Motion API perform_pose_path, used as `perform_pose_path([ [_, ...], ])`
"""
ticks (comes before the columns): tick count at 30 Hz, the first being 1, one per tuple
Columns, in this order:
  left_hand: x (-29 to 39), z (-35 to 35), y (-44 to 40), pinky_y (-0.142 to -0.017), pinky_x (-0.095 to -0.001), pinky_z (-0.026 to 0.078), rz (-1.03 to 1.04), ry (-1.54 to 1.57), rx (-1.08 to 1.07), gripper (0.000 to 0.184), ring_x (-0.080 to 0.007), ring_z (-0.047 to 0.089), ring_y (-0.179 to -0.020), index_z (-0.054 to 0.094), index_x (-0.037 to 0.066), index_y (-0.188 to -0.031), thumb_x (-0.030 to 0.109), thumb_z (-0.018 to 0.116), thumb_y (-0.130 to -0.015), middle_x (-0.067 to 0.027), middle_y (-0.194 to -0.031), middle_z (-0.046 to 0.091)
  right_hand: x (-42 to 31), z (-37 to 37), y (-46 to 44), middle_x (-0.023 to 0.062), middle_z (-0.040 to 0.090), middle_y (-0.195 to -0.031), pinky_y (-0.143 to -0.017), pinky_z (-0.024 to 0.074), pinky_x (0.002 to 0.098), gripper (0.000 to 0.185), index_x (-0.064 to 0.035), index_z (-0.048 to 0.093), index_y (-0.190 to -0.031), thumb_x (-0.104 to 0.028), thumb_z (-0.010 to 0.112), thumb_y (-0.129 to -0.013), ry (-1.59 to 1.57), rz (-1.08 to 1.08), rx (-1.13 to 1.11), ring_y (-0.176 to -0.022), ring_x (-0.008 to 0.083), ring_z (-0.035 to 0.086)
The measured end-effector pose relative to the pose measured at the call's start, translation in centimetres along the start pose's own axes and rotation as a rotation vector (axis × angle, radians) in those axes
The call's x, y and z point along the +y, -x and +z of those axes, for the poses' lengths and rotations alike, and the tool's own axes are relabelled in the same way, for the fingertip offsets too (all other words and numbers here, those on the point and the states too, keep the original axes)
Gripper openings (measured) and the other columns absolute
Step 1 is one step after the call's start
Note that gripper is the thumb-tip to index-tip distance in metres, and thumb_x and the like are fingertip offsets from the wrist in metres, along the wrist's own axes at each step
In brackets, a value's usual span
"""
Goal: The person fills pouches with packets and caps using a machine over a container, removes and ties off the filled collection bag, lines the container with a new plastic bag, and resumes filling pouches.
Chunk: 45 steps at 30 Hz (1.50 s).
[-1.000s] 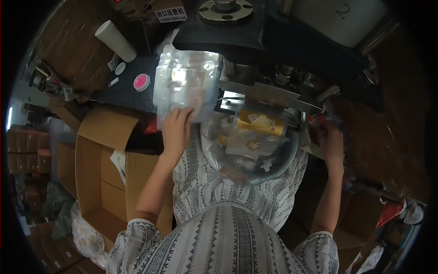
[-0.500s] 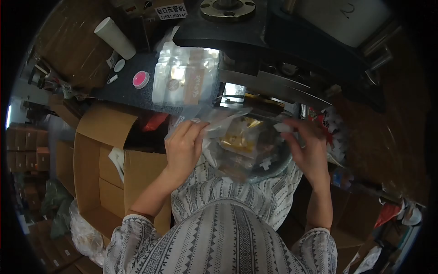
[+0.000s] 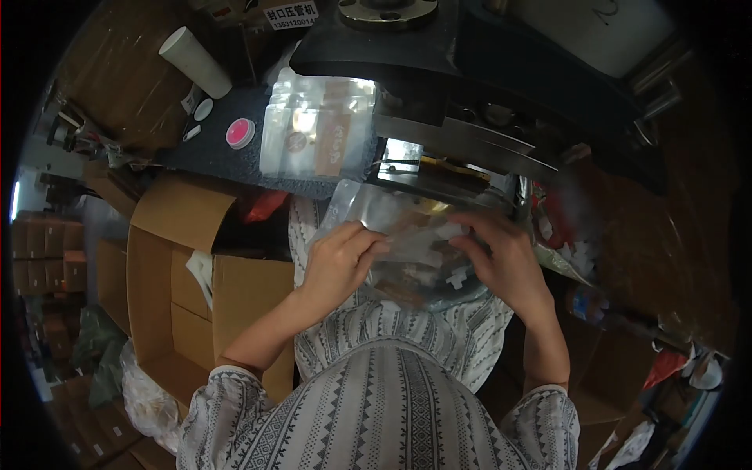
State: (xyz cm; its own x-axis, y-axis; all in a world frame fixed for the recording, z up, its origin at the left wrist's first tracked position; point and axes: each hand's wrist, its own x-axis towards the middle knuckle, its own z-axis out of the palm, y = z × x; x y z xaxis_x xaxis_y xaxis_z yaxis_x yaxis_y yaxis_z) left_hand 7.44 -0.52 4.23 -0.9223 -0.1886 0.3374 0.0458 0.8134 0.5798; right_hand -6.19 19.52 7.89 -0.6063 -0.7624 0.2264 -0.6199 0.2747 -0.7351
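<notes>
My left hand (image 3: 342, 254) pinches a clear plastic pouch (image 3: 350, 205) by its near edge, in front of the machine. Close to the pouch's right side, my right hand (image 3: 505, 262) has thumb and fingers closed on a small white plastic piece (image 3: 449, 230), whose exact kind I cannot make out. Below both hands, on my lap, sits a round clear container (image 3: 470, 294), its contents partly hidden by the pouch. A white T-shaped piece (image 3: 456, 279) shows inside it.
Ahead is a dark press machine (image 3: 486, 133) with a metal plate. Printed clear pouches (image 3: 305, 141) are stacked left of it, beside a pink-topped round tub (image 3: 240, 133) and a white cup (image 3: 196, 63). An open cardboard box (image 3: 184, 305) stands at my left.
My right hand has moved left with the white piece, up to the pouch. My left hand has shifted slightly right and down, and the pouch has turned with it.
</notes>
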Motion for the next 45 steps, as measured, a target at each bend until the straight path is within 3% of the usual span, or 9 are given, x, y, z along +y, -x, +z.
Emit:
perform_pose_path([
  [5,-0.2,2.6,-0.2,-0.056,-0.0360,0.048,0.026,0.107,-0.206,0.012,-0.0257,0.062,-0.062,0.066,0.000,-0.088,0.011,0.064,-0.084,-0.0105,-0.074,0.062,1.5,-0.1,0.0,0.0115,0.067,-0.098,-0.072,0.0515,0.0313,0.033,-0.0034,0.062,-0.111,-0.008,0.069,-0.080,-0.105,0.173,-0.059,-0.080,0.0210,0.065],
  [7,0.7,3.3,-1.3,-0.055,-0.0306,0.049,-0.413,0.558,-0.384,0.020,-0.0163,0.063,-0.058,0.066,-0.001,-0.091,0.019,0.061,-0.089,-0.0091,-0.072,0.064,2.2,-0.3,0.3,0.0110,0.067,-0.097,-0.074,0.0511,0.0308,0.035,-0.0033,0.061,-0.113,-0.008,0.070,-0.080,-0.132,0.247,0.008,-0.080,0.0201,0.065],
  [16,-0.7,6.4,-5.3,-0.060,-0.0256,0.050,-0.827,1.016,-0.295,0.029,-0.0124,0.061,-0.066,0.065,-0.005,-0.091,0.024,0.062,-0.091,-0.0066,-0.068,0.062,4.5,-5.3,2.6,0.0153,0.068,-0.093,-0.069,0.0506,0.0342,0.028,-0.0037,0.066,-0.104,-0.005,0.068,-0.077,0.389,0.513,0.316,-0.084,0.0259,0.067],
  [18,-2.2,5.4,-5.2,-0.065,-0.0288,0.051,-0.481,0.476,-0.305,0.033,-0.0189,0.063,-0.071,0.059,-0.008,-0.105,0.022,0.061,-0.091,-0.0144,-0.086,0.064,6.8,-5.5,2.9,0.0182,0.067,-0.092,-0.071,0.0509,0.0377,0.026,-0.0047,0.066,-0.104,-0.006,0.062,-0.078,0.474,0.467,0.204,-0.084,0.0321,0.067],
  [20,-3.3,3.2,-5.6,-0.083,-0.0357,0.049,-0.222,0.440,0.313,0.057,-0.0309,0.061,-0.094,0.043,-0.008,-0.125,0.028,0.065,-0.087,-0.0224,-0.112,0.056,8.4,-5.2,2.7,0.0191,0.067,-0.091,-0.072,0.0509,0.0408,0.025,-0.0060,0.067,-0.104,-0.007,0.058,-0.080,0.425,0.498,0.116,-0.086,0.0349,0.065],
  [23,-9.2,1.3,-3.0,-0.105,-0.0456,0.031,-0.081,-0.525,0.063,0.082,-0.0411,0.039,-0.124,0.031,-0.002,-0.138,0.034,0.072,-0.077,-0.0243,-0.129,0.045,8.0,-5.4,3.2,0.0172,0.069,-0.091,-0.071,0.0519,0.0369,0.026,-0.0058,0.066,-0.107,-0.005,0.055,-0.083,0.555,0.573,0.161,-0.083,0.0296,0.068],
  [31,-5.7,-0.9,0.5,-0.062,-0.0389,0.046,-0.183,-0.246,0.272,0.008,-0.0335,0.058,-0.073,0.065,0.003,-0.087,0.001,0.061,-0.081,-0.0141,-0.079,0.058,1.8,-3.5,1.9,0.0070,0.067,-0.100,-0.077,0.0512,0.0257,0.022,-0.0011,0.059,-0.106,0.004,0.062,-0.084,-0.551,0.298,0.083,-0.094,0.0131,0.064],
  [39,-0.4,-1.0,0.3,-0.063,-0.0387,0.047,0.046,-0.125,0.228,0.012,-0.0309,0.060,-0.074,0.063,0.003,-0.086,0.001,0.067,-0.074,-0.0110,-0.081,0.059,-0.4,1.7,-1.0,0.0082,0.069,-0.102,-0.073,0.0537,0.0309,0.018,-0.0010,0.057,-0.097,-0.006,0.067,-0.083,-0.139,-0.017,0.055,-0.088,0.0195,0.068],
  [45,0.0,3.1,-0.3,-0.053,-0.0312,0.045,-0.210,0.417,-0.194,0.022,-0.0224,0.061,-0.059,0.066,0.000,-0.087,0.021,0.062,-0.089,-0.0131,-0.068,0.062,0.9,1.8,-0.4,0.0117,0.067,-0.105,-0.080,0.0512,0.0307,0.024,-0.0007,0.057,-0.105,-0.006,0.067,-0.084,-0.484,0.247,0.140,-0.096,0.0223,0.066],
])
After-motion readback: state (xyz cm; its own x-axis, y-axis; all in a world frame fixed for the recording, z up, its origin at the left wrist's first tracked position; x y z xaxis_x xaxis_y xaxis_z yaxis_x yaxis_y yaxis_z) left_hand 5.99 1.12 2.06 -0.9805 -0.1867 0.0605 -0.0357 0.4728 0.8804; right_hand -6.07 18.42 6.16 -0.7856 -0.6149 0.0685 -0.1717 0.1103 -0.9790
